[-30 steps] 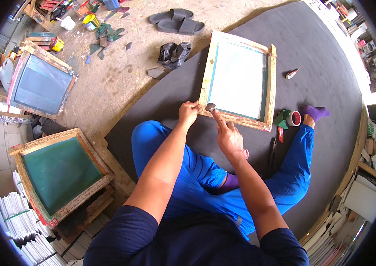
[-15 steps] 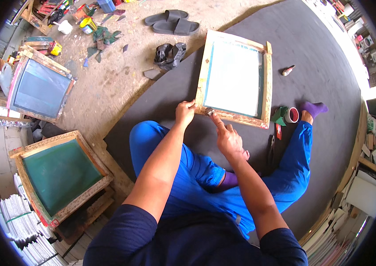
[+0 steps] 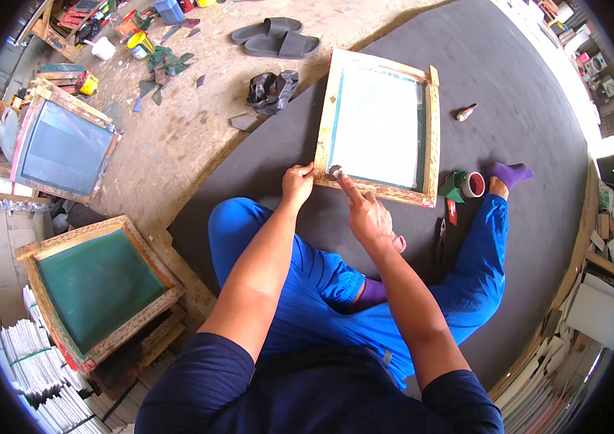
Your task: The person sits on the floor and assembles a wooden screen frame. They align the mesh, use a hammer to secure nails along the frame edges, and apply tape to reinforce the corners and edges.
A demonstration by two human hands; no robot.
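Note:
A wooden screen frame (image 3: 431, 130) with pale mesh lies flat on a dark mat in front of me. My left hand (image 3: 296, 182) grips the frame's near left corner with its fingers curled over the wood. My right hand (image 3: 365, 213) points its forefinger onto a small grey round object (image 3: 335, 171) at the frame's near edge, just inside that corner. I sit on the mat in blue trousers, one purple-socked foot (image 3: 507, 173) stretched to the right.
A red-rimmed roll of tape (image 3: 472, 184), green cloth (image 3: 454, 184), scissors (image 3: 441, 237) and a small marker (image 3: 465, 113) lie right of the frame. Two more screen frames (image 3: 61, 148) (image 3: 97, 286) rest on the left floor. Sandals (image 3: 276, 36) and a black bag (image 3: 271, 88) lie beyond.
The view has shifted slightly; both hands stay at the frame's near left corner, with the right forefinger still pressed on the small grey object.

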